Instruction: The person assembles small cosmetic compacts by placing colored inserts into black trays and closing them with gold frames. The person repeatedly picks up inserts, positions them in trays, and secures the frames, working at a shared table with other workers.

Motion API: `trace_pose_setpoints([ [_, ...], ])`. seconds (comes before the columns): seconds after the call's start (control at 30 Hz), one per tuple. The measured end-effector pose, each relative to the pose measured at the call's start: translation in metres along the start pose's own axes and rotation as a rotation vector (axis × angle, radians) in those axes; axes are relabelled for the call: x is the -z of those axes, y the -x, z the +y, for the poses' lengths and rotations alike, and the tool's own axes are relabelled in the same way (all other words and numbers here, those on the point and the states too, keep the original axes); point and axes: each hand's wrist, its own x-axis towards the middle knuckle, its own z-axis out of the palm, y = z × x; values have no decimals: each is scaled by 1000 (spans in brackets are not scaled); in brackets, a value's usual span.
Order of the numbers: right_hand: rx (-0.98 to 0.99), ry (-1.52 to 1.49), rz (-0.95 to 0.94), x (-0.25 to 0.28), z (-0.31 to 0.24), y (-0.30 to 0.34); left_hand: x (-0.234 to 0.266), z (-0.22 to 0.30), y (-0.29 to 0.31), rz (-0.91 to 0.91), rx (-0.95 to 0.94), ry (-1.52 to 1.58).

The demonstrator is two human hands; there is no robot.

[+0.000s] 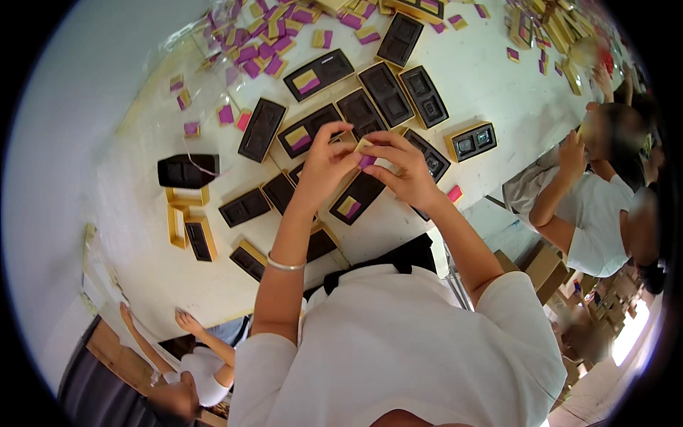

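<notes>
Pinched between the fingertips of the left hand and the right hand is one small gold-and-purple packet, held above the middle of the white table. Thumb and fingers close on it from both sides, and a pale bangle circles the left wrist. Around and under the hands lie black-lined, gold-edged boxes, set at various angles; a few hold a similar packet, such as the loose-lying one in the box just below the right hand. To the right, a separate box has shiny pieces in its two compartments. Beyond the boxes spreads a heap of purple-and-gold packets. One co-worker's hand rests on the table's near left edge.
</notes>
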Motion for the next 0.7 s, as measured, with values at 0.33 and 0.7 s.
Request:
trace_pose_setpoints([
  [0.33,77,217,203,-8,26,-13,11,21,-30,-49,55,-179],
  [0.7,-340,-34,449,28,69,-70,10,-5,-70,126,-474,-1452],
])
